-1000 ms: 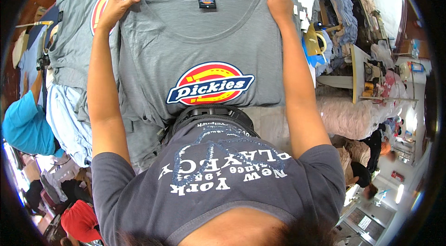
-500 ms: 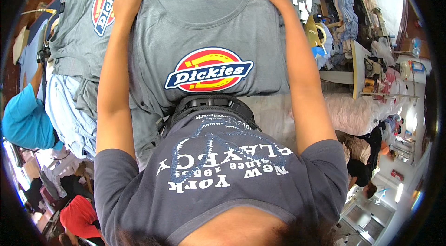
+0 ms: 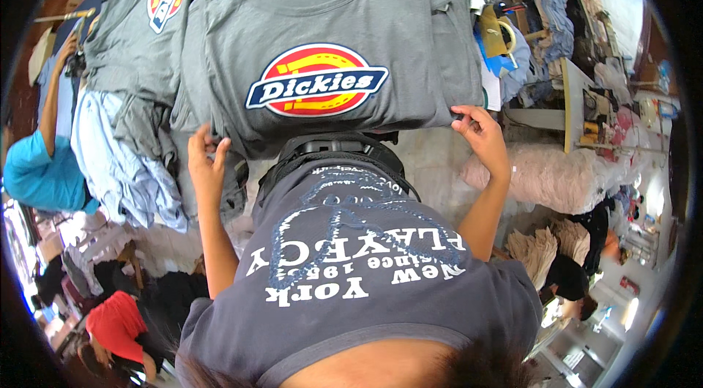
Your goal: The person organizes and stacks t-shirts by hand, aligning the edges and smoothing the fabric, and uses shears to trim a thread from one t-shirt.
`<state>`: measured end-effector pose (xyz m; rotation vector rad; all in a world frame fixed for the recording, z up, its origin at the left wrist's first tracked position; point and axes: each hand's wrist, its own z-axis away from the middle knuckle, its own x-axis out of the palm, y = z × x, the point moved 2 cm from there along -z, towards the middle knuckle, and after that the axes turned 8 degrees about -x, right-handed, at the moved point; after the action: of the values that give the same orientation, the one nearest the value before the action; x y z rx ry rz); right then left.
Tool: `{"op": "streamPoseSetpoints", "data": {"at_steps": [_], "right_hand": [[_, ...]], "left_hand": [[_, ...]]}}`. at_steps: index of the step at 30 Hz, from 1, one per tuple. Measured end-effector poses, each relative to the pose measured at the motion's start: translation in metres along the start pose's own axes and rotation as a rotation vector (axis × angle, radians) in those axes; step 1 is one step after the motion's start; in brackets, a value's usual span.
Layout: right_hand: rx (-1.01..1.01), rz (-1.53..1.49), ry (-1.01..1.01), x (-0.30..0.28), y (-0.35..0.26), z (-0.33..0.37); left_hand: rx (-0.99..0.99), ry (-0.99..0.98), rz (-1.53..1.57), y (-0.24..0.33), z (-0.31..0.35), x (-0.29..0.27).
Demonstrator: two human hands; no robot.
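Note:
A grey T-shirt (image 3: 344,18), folded, lies in front of me with its neckline away from me. A red, yellow and blue oval print (image 3: 317,80) sits on its front. My left hand (image 3: 207,157) is at the shirt's near left corner, thumb and fingers apart and curved. On the opposite side, my right hand (image 3: 483,140) pinches the near right corner of the shirt between thumb and fingertips. To the left, another grey T-shirt (image 3: 139,36) with the same print lies partly under this one.
Light blue cloth (image 3: 124,157) hangs at the left. Beyond it stands a person in a blue top (image 3: 47,172); another in a red top (image 3: 117,323) is lower left. Tape rolls (image 3: 507,44) and a pale plastic-wrapped bundle (image 3: 538,176) are at the right.
Both hands have come from the shirt's neckline and shoulders down to its near corners. The shirt sits slightly higher in view.

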<state>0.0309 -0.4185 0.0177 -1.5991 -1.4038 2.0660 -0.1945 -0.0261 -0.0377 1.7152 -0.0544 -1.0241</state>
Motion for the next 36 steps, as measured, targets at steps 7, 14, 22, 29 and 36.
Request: {"op": "streamPoseSetpoints", "data": {"at_steps": [7,14,22,29,36], "right_hand": [[0.153,0.061,-0.071,0.015,0.008,0.008],[0.251,-0.215,-0.056,0.004,0.028,0.001],[0.301,-0.425,0.001,-0.012,0.055,0.005],[0.292,-0.514,0.025,-0.004,0.066,0.009],[0.326,-0.610,0.054,-0.007,0.078,0.010]], "left_hand": [[0.123,0.026,-0.158,-0.002,-0.003,0.005],[0.160,-0.026,-0.262,0.005,-0.005,0.009],[-0.030,-0.300,0.044,-0.024,-0.029,-0.036],[0.189,-0.477,-0.190,-0.026,-0.040,-0.047],[-0.132,-0.551,0.512,-0.030,-0.033,-0.048]]}}
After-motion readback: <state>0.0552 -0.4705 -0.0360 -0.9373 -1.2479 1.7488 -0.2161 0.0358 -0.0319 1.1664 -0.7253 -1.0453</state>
